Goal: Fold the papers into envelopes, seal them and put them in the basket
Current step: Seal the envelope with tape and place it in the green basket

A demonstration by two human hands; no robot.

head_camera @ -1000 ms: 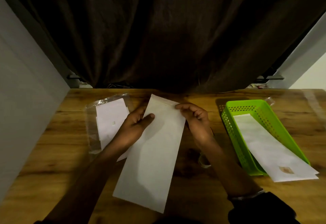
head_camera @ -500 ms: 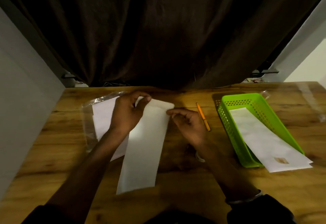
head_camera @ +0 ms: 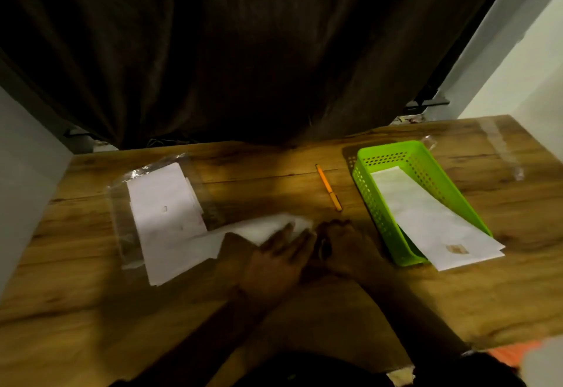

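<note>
My left hand (head_camera: 280, 255) lies flat on the paper (head_camera: 259, 229), fingers straight and spread, pressing its right half to the table (head_camera: 91, 310). My right hand (head_camera: 344, 246) sits just beside it, at the paper's right end. It is dark and blurred, so I cannot tell whether its fingers hold the paper or only rest by it.

The paper's long axis runs across me, left to right, with the right end tipped a little away from me. Its left end reaches out past my left hand and lies over the near corner of the stack (head_camera: 164, 203), which sits in a clear sleeve (head_camera: 118, 203) to the left of my left hand.

Beyond my right hand lies a pen (head_camera: 328, 187), pointing away from me and slightly left. To the right of my right hand stands the basket (head_camera: 390, 147), its long side running away from me. An envelope (head_camera: 426, 216) lies along it, its near end over the near rim and onto the wood.

There is open wood nearer to me than both hands, and a narrow strip between my right hand and the basket. The table's far edge meets a curtain (head_camera: 243, 51).
</note>
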